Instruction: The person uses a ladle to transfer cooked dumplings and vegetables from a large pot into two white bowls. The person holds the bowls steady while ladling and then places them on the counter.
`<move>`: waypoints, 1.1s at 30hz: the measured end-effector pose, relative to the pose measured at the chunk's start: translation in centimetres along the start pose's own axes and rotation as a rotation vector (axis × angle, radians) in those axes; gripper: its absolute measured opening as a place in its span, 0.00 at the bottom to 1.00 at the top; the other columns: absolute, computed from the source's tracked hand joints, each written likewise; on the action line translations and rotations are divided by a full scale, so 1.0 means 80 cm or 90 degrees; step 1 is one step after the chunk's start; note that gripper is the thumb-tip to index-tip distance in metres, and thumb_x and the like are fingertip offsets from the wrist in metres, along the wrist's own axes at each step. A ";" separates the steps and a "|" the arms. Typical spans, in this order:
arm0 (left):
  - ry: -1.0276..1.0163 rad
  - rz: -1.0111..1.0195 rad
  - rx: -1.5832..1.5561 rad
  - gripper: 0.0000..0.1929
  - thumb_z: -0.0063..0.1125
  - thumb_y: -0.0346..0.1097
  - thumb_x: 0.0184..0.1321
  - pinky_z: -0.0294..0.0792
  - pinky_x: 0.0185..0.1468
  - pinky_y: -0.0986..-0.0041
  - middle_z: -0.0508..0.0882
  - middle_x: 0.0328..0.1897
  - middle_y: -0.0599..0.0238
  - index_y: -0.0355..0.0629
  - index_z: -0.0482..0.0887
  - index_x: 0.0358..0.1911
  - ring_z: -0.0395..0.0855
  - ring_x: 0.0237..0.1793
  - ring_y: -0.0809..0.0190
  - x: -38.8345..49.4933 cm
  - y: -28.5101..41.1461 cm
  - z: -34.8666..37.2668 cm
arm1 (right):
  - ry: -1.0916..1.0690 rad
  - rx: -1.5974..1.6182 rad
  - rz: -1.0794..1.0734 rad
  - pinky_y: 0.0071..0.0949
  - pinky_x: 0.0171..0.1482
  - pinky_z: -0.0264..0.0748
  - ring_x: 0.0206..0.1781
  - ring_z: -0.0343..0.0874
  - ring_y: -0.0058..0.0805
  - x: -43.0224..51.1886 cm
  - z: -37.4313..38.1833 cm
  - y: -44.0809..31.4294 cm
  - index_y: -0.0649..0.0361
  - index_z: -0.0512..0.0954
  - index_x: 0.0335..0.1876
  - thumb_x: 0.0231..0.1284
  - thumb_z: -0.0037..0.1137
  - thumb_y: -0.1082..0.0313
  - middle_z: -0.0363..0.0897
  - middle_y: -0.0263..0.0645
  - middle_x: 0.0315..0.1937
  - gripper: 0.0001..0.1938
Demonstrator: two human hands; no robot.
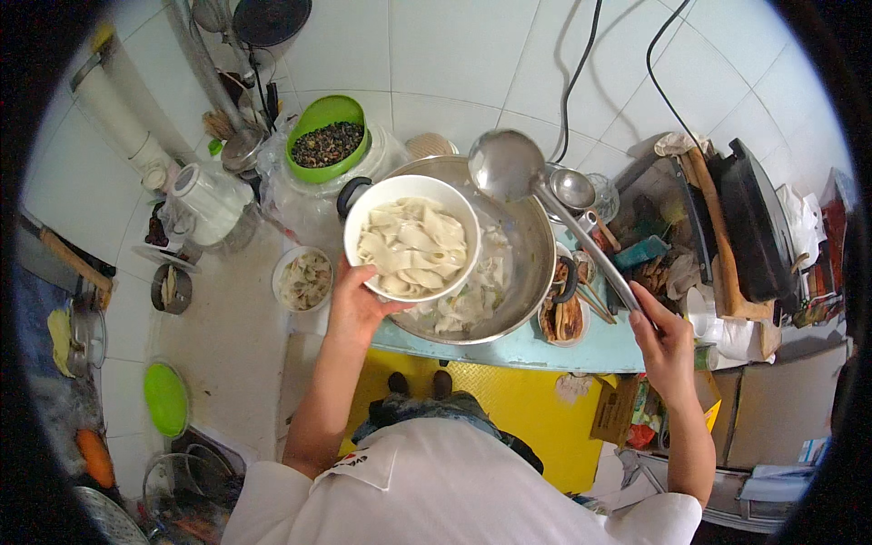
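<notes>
A white bowl [351, 235] full of broad, flat noodles or dumpling-like dough pieces [415, 245] is gripped at its near left rim by my left hand [361, 300]. It hangs over the left part of a large steel pot [538, 272] with black side handles. More pale dough pieces [470, 293] with bits of green lie in the pot. My right hand [661, 334] grips the handle of a big steel ladle [507, 163]. The ladle's bowl is raised over the pot's far rim, apart from the white bowl.
A second filled bowl [303, 278] stands left of the pot. A green bowl of dark dried bits [328, 144] sits behind it. On the right are a dish of browned food [564, 320], chopsticks [596, 303], a small steel ladle [572, 189] and a black appliance [749, 225].
</notes>
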State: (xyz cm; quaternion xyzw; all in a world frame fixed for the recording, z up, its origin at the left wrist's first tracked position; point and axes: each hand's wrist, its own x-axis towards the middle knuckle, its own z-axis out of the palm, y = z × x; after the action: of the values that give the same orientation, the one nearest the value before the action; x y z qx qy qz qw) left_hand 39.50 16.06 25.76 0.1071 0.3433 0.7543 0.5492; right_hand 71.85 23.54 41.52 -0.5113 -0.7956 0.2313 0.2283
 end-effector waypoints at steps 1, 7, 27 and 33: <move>0.026 0.013 0.003 0.33 0.51 0.41 0.48 0.71 0.46 0.44 0.68 0.60 0.51 0.42 0.59 0.61 0.70 0.56 0.43 -0.002 0.003 -0.005 | -0.012 -0.015 0.008 0.20 0.30 0.67 0.27 0.69 0.14 0.004 0.006 0.009 0.67 0.72 0.52 0.56 0.51 0.74 0.79 0.44 0.29 0.16; 0.107 0.090 -0.006 0.35 0.51 0.40 0.48 0.65 0.51 0.40 0.65 0.61 0.45 0.41 0.56 0.62 0.66 0.59 0.40 -0.022 0.029 -0.027 | -0.028 -0.274 -0.094 0.36 0.26 0.71 0.22 0.75 0.45 0.023 0.066 0.054 0.50 0.77 0.47 0.50 0.57 0.67 0.76 0.48 0.20 0.16; 0.152 0.172 -0.063 0.34 0.51 0.34 0.48 0.67 0.49 0.37 0.62 0.63 0.45 0.42 0.56 0.62 0.62 0.60 0.37 -0.064 0.049 -0.076 | -0.183 -0.306 -0.182 0.38 0.24 0.70 0.19 0.75 0.45 0.013 0.131 0.027 0.54 0.77 0.47 0.52 0.54 0.67 0.74 0.48 0.16 0.15; 0.133 0.174 -0.044 0.35 0.51 0.34 0.49 0.68 0.49 0.38 0.61 0.63 0.45 0.44 0.54 0.63 0.62 0.60 0.37 -0.064 0.053 -0.065 | -0.231 -0.243 -0.161 0.42 0.25 0.71 0.19 0.75 0.46 0.002 0.133 0.023 0.51 0.76 0.48 0.54 0.52 0.65 0.74 0.47 0.15 0.15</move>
State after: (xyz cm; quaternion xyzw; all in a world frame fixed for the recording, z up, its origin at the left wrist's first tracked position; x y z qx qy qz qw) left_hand 35.42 8.69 25.67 0.0546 0.3547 0.8404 0.4060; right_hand 66.72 22.93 32.08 -0.3923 -0.9099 0.1344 0.0090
